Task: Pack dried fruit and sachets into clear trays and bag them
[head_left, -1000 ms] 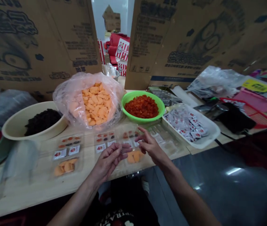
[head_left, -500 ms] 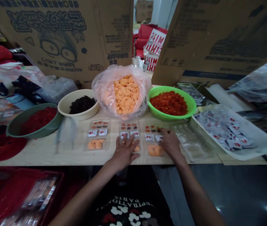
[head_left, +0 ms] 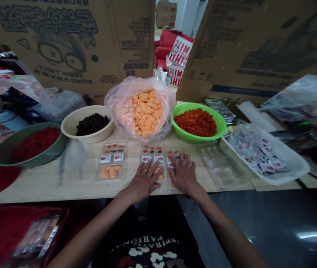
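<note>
My left hand (head_left: 143, 180) lies flat with fingers spread over the middle clear compartment tray (head_left: 152, 150). That tray shows small red and dark pieces, two white sachets and orange pieces, partly covered by my fingers. My right hand (head_left: 185, 175) rests palm down, fingers apart, on another filled tray (head_left: 171, 153), hiding most of it. To the left of both hands lies a third filled tray (head_left: 112, 159) that neither touches. A stack of clear trays with unfilled compartments (head_left: 220, 168) sits to the right of my right hand.
Behind the trays stand a teal bowl (head_left: 35, 160) of red pieces, a cream bowl (head_left: 87, 139), a plastic bag (head_left: 116, 100) of orange pieces and a green bowl (head_left: 200, 139). A white tub (head_left: 289, 178) holds sachets. Cardboard boxes (head_left: 105, 48) wall the back; a red crate (head_left: 2, 223) stands lower left.
My right hand has gone from pinched fingers at the right tray's upper right corner to lying flat across that tray. My left hand stays on the middle tray. The view has shifted slightly.
</note>
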The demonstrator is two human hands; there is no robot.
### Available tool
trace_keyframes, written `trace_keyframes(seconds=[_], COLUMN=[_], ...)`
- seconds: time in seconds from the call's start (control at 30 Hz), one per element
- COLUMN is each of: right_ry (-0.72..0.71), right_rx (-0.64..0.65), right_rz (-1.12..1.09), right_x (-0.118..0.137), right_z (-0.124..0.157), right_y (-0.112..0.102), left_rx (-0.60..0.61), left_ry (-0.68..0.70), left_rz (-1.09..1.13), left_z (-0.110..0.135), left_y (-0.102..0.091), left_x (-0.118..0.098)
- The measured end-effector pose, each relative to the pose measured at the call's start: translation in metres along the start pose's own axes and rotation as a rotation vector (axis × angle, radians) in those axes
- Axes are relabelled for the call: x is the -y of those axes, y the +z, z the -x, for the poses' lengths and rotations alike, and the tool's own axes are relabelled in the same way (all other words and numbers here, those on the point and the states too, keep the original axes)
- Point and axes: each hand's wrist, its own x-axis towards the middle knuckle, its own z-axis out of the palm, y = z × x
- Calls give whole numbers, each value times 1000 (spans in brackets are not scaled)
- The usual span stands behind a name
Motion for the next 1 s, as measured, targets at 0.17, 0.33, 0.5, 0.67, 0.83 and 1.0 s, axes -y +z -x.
trace_keyframes(seconds=[0.17,0.33,0.5,0.67,0.83,1.0], right_ry=[-4,-2,-80,-317,-441,-438], right_rx=[-43,-68,-209,-225,-1,134], right_rz=[17,39,49,-95,-317,-381], right_x=[-13,-54,-43,53,142,175], right_z=[-13,-33,-35,-27,-49,-85], right_y=[-2,3,-7,-20,-32,-28], left_rx=[9,29,-119,10,54,-53], left_ry=[7,57,-165,-614,-690,-591], left_rz=[24,174,185,84,156,285], left_z=[-12,-21,12,45,32,62], left_y=[4,-13,-48,-59,-54,-62], left_x=[-11,-35,12,94,101,92])
